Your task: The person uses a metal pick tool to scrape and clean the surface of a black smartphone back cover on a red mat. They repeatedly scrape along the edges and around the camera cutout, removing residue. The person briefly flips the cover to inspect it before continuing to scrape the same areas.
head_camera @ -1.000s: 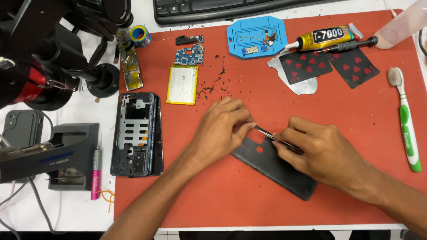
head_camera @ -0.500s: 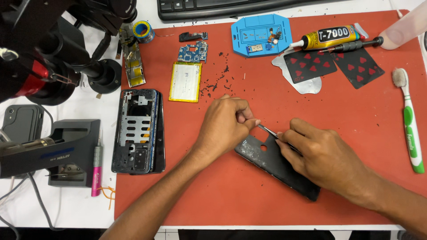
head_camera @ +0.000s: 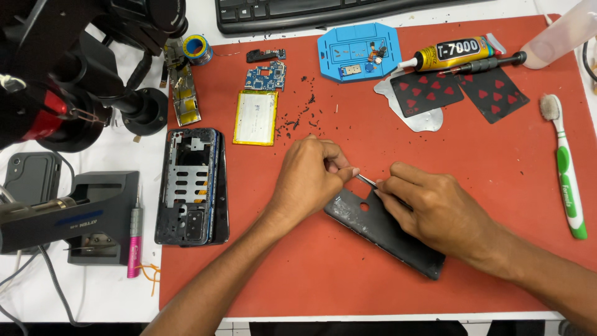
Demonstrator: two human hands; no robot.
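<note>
On red mat (head_camera: 348,280), dark scuffed phone cover (head_camera: 382,227)

I see a matt red mat (head_camera: 497,186) under a dark plastic phone cover (head_camera: 385,233) with a dull, scuffed inside. The tweezers (head_camera: 367,181) look like shiny metal, the battery (head_camera: 255,117) glossy yellow foil.

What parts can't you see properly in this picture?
Head view:
- The tweezers: only the tip shows; the right hand covers the rest.
- The black phone back cover: both hands hide its upper edge; the left hand blocks one corner.
- The keyboard: cut off by the top edge.
- The black crumbs: too small to identify.
</note>
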